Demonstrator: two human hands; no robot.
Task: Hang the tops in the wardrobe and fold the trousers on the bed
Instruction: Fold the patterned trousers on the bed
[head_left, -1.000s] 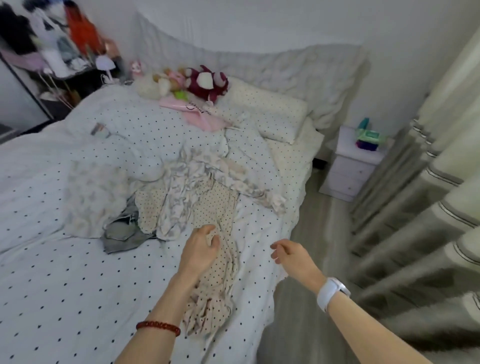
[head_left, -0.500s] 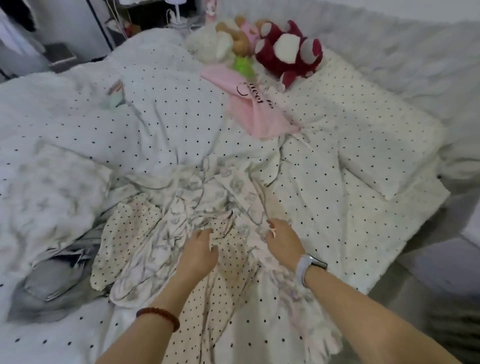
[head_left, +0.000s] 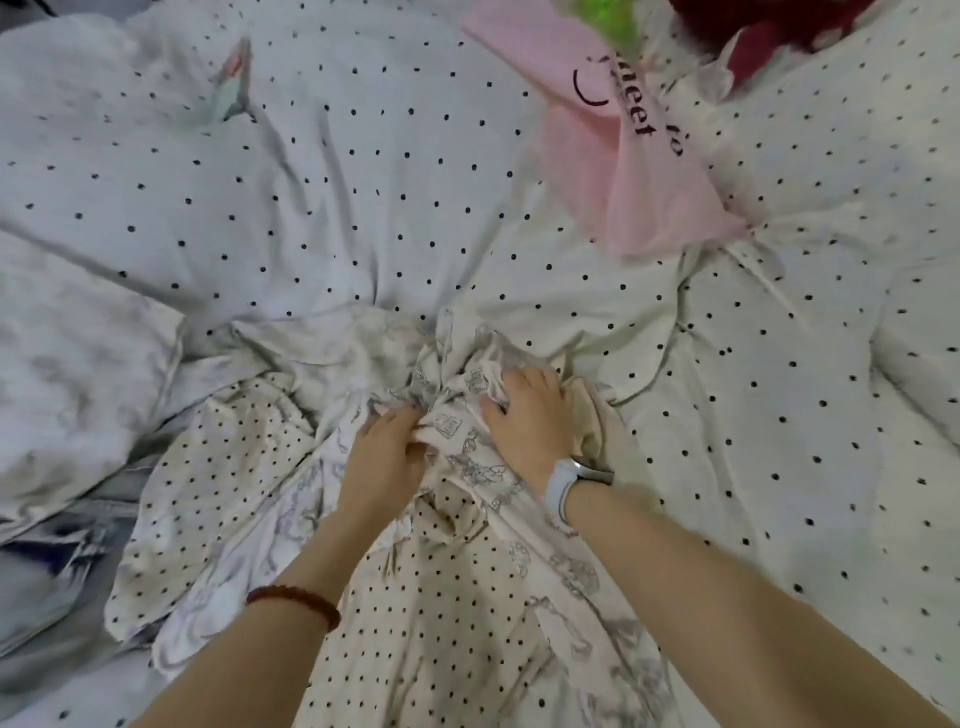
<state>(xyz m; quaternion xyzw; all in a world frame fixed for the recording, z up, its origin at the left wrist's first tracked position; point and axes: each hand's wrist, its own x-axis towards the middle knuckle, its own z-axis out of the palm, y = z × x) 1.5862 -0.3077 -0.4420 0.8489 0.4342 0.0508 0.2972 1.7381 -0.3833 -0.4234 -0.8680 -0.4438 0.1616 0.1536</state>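
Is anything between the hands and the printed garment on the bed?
Nothing visible. Both the left hand and right hand already grip the bunched printed garment. It does lie tangled with a dotted garment, part over and part under it, which may drag along when lifted.

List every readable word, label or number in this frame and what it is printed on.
"meet" and "to": dark letters on the pink cloth, beside a curved line; both are blurred, and the first letter of "meet" is unsure.
Sketch-print garment under both hands: drawings only, no readable words.
Watch: no readable text.
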